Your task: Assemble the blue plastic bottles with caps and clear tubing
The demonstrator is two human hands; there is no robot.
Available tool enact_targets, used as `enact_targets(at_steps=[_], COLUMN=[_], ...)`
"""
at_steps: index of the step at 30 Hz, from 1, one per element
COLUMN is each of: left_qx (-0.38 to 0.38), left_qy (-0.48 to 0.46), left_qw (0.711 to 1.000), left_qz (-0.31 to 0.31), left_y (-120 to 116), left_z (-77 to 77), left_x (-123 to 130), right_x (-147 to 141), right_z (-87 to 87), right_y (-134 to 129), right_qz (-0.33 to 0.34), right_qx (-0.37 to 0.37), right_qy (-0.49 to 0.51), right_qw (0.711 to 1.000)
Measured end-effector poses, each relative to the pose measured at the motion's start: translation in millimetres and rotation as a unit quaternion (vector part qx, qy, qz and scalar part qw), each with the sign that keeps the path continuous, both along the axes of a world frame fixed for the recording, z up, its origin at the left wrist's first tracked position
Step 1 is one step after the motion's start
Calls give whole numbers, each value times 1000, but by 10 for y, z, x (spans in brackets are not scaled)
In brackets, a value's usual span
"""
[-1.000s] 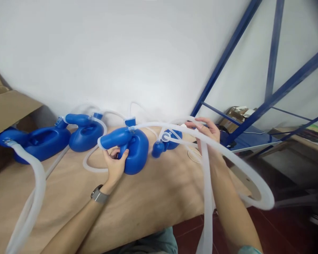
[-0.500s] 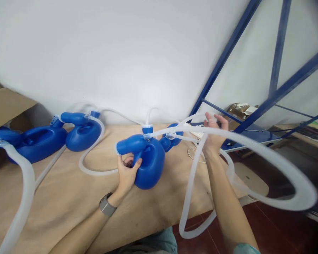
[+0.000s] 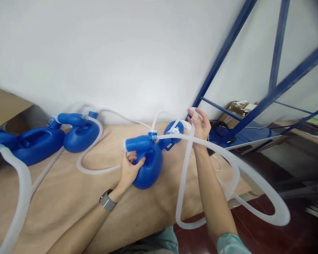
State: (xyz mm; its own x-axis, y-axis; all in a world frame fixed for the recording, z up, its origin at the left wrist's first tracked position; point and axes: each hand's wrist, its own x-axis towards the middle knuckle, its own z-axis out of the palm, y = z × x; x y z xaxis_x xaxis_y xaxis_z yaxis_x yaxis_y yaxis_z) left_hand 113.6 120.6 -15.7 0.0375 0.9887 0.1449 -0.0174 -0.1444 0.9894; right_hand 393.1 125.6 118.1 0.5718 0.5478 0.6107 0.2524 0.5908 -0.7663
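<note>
My left hand (image 3: 131,167) is closed around the neck of a blue plastic urinal bottle (image 3: 149,167), thumb at its handle opening. The bottle is tilted over the table, its wide mouth pointing left. From a clamped fitting at the neck's right end, a translucent white hose (image 3: 257,180) runs in a big loop to the right. My right hand (image 3: 200,123), raised right of the bottle, is closed on an upper stretch of the hose. The hose crosses itself below that hand and hangs past the table's front edge.
Several more blue bottles (image 3: 82,137) with hoses stand left, beside a cardboard box (image 3: 9,106). Another bottle (image 3: 175,132) lies behind mine. A brown-covered table (image 3: 108,197) backs onto a white wall. At right rise blue metal frame bars (image 3: 230,46); a shelf (image 3: 246,134) holds items.
My right hand has moved left with the hose, closer to the bottle. The big hose loop has swung left and dropped lower. My left hand and the bottle's neck have shifted slightly right.
</note>
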Motion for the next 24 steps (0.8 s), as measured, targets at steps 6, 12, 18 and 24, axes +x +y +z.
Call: enact_targets(at_steps=[6,12,18,24], left_qx=[46,81,74,73], left_qy=[62,115,131,119], left_qw=[997,990,985,985], left_qz=[14,32,85,103], left_y=[293,584,886,948], left_z=[24,45,48,73], left_x=[15,-10,-172,-444], right_x=[-294,-602,-1056,-1111], right_z=[-279,-658,-1082,-1417], right_y=[-391,-700,-944,-798], right_qz=[39,20,-11,-57], right_qx=[-49,-98,-260,-416], right_qy=[-22,34,73,-299], right_qw=[998,994,963,857])
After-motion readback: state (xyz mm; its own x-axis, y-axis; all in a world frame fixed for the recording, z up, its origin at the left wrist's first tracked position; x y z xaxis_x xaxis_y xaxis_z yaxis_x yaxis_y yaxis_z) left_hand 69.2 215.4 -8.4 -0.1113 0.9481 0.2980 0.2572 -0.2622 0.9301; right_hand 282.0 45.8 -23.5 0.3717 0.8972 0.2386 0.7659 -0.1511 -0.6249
